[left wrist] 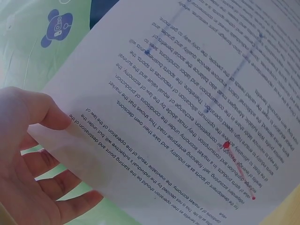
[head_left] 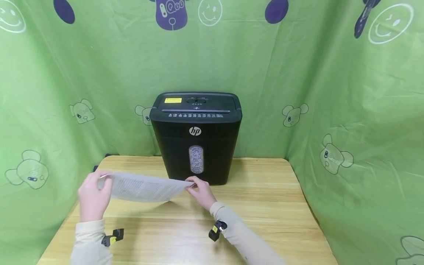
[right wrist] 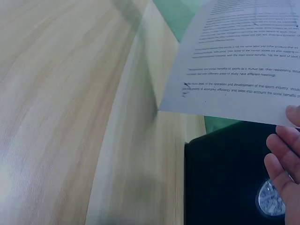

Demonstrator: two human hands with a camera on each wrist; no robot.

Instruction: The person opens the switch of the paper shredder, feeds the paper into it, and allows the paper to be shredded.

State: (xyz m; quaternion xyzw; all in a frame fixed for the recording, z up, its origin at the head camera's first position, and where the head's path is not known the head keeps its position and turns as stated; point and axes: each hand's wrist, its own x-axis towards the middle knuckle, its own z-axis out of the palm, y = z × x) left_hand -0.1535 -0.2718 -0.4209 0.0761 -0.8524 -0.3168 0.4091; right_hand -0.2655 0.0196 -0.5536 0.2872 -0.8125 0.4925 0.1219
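Note:
A printed sheet of paper (head_left: 145, 187) is stretched between both hands above the wooden table. My left hand (head_left: 95, 195) pinches its left edge, thumb on the printed face in the left wrist view. At the other end my right hand (head_left: 202, 193) pinches the right edge between thumb and fingers, close in front of the shredder. Blue and red pen lines mark the text on the sheet (left wrist: 187, 112) in the left wrist view. The black paper shredder (head_left: 212, 147) stands upright behind the sheet, with a feed slot on top and a window showing shreds.
The wooden table (head_left: 258, 213) bears the shredder at its back edge. Green printed curtains (head_left: 265, 73) hang behind and on both sides. Each wrist carries a small black camera on a strap, such as the right wrist camera (head_left: 216, 230).

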